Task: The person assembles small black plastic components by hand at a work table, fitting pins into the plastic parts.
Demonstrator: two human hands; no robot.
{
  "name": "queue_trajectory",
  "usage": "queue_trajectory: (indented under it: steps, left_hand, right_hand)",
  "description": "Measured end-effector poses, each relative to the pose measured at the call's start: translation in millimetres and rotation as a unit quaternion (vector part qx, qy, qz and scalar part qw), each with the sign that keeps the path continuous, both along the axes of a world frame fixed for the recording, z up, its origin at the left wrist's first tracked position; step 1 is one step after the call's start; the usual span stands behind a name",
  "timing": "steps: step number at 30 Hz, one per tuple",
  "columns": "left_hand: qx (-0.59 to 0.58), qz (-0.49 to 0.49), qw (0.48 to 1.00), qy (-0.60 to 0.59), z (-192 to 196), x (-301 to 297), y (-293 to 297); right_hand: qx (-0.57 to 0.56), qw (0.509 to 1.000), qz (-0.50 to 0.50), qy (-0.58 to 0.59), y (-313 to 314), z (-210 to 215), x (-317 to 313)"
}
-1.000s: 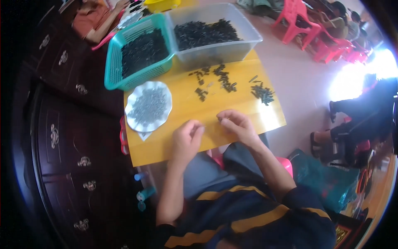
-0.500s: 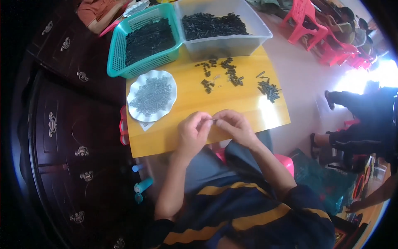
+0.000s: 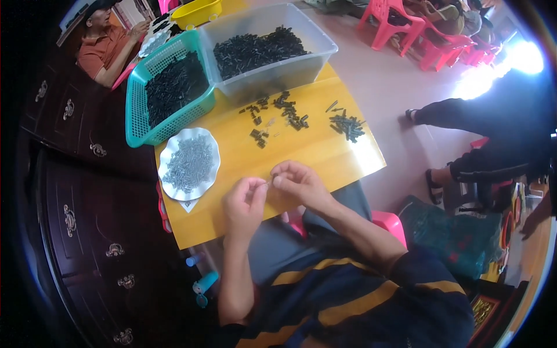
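My left hand (image 3: 245,202) and my right hand (image 3: 299,182) meet over the near edge of the yellow table (image 3: 232,156). Both pinch with thumb and fingers, the tips almost touching. A tiny piece lies between them, too small to make out. Left of my hands stands a white scalloped plate (image 3: 213,145) heaped with small clear pieces (image 3: 188,162). Beyond my hands lie loose short black pieces (image 3: 290,113) with a few clear bits among them. To the right is a small pile of longer dark pieces (image 3: 348,126).
A green basket (image 3: 132,113) and a clear plastic bin (image 3: 278,75), both filled with black pieces, stand at the table's far side. Dark drawers (image 3: 75,226) flank the left. A person in an orange shirt (image 3: 104,49) sits far left; another person's legs (image 3: 458,113) are at right.
The view has turned, so the table and its things sit farther left and tilted. My fingertips have drawn slightly apart.
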State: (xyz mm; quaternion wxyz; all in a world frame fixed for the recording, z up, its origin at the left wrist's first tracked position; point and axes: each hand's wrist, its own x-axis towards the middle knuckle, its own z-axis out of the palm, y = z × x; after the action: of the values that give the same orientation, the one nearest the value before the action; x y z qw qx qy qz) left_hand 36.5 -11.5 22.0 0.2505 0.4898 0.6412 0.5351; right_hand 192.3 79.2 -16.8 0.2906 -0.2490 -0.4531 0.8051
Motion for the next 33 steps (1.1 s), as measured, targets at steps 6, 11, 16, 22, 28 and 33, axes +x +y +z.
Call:
queue_trajectory:
  steps: [6,11,16,22,28,33]
  left_hand:
    - [0.005,-0.003,0.999,0.054,1,3,2]
    - [-0.056,0.014,0.997,0.048,1,-2,-2]
    - [-0.048,0.011,0.997,0.056,-1,-3,-1]
    - [-0.042,0.002,0.996,0.073,0,-4,-1]
    - [-0.042,-0.012,0.999,0.027,-1,-5,-3]
    - [0.002,-0.029,0.999,-0.038,2,-2,-1]
  right_hand:
    - [-0.036,0.999,-0.014,-0.004,-3,8,-5]
    - [-0.099,0.995,-0.002,0.015,-5,19,-5]
    - [-0.052,0.998,-0.022,0.027,-3,6,-7]
    - [0.001,1.000,-0.004,0.006,-1,1,-6]
    - [-0.084,0.996,0.026,-0.010,2,4,-1]
    - [-0.195,0.976,0.076,0.051,-2,9,2]
